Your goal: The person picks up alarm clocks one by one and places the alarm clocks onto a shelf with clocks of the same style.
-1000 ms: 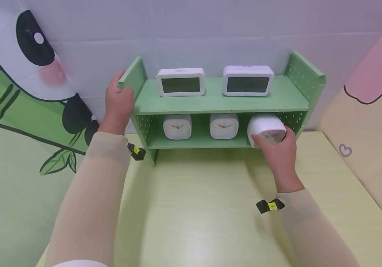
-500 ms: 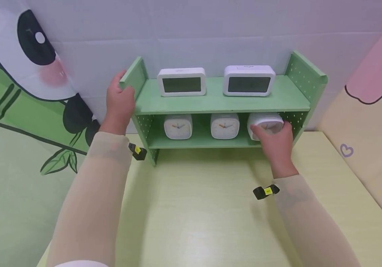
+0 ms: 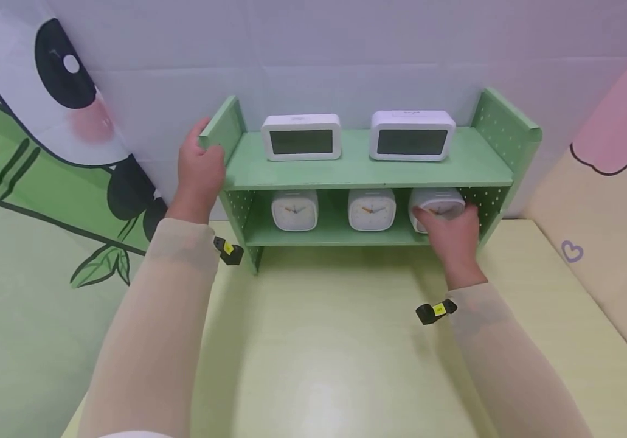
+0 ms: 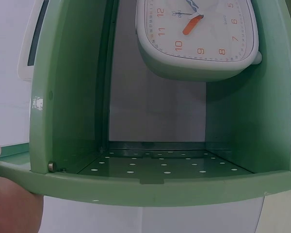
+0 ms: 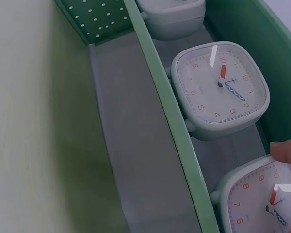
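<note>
A green two-tier shelf rack (image 3: 313, 176) stands against the wall. My left hand (image 3: 199, 173) grips the upper end of its left side panel, thumb on the near side. At the right end of the lower tier, my right hand (image 3: 455, 240) holds a white alarm clock (image 3: 436, 196) by its sides, covering part of the dial. In the right wrist view that clock (image 5: 247, 194) sits behind the tier's front edge, a thumb at its corner. Two matching alarm clocks stand in the same row, one in the middle (image 3: 371, 210) and one at left (image 3: 294, 211).
Two white digital clocks with dark screens, one left (image 3: 301, 139) and one right (image 3: 413, 137), stand on the top tier. The rack rests at the back of a pale wooden table (image 3: 324, 340). Cartoon-printed wall coverings (image 3: 346, 36) enclose the table.
My right hand has moved the right alarm clock back onto the lower tier; it was tilted forward over the front edge and now stands upright in line. My left hand stays on the panel.
</note>
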`<state>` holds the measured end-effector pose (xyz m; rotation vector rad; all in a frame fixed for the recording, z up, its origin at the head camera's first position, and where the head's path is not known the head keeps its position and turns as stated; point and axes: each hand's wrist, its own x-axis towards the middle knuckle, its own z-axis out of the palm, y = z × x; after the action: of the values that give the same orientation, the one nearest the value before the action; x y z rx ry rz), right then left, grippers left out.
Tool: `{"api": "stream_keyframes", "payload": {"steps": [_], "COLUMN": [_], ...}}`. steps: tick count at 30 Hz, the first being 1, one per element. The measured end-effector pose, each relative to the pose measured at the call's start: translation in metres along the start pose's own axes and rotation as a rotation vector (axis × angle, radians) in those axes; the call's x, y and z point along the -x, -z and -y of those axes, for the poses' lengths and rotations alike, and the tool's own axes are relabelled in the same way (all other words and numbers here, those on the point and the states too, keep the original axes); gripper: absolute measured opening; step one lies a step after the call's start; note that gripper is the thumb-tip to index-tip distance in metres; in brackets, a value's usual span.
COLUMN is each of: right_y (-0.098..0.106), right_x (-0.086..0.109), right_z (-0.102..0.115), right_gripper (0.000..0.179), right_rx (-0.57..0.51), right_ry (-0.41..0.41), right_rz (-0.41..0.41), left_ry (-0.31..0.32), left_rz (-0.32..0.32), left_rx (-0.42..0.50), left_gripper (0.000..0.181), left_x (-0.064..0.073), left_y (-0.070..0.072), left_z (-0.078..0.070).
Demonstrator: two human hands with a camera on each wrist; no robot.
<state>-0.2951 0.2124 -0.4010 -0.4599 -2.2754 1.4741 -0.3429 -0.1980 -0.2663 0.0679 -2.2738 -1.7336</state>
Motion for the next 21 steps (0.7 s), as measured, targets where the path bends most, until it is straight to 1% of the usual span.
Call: {"api": "stream_keyframes", "payload": {"steps": [8,12,17,21], "right_y": [-0.0046,-0.0058,-0.0042,-0.0038], "right_x": [-0.0045,-0.0064,-0.0083,-0.0069], "right_z": [-0.0009,0.0026,0.0045,0.0025], "right_gripper": [0.111,0.112,0.121,0.128], "right_rx": [-0.002,0.012,0.011,0.01], "right_ry": [0.002,-0.007,-0.031,-0.025], "right_rz": [0.023,0.011,0.033,0.056], "left_ry": [0.007,0.007,0.008,0.013], "left_rz": [-0.005,-0.007,0.001,0.005], "left_rx": [-0.008,0.02,0.054,0.06], "left_gripper": [0.064,0.065,0.065,0.066], "left_x": [0.0006,-0.0015,-0.0022,-0.0009], "left_y": [-0.0002,0.0001,-0.0009,-0.0005], "left_z": [0.0013,-0.0008,-0.0037,-0.0042]}}
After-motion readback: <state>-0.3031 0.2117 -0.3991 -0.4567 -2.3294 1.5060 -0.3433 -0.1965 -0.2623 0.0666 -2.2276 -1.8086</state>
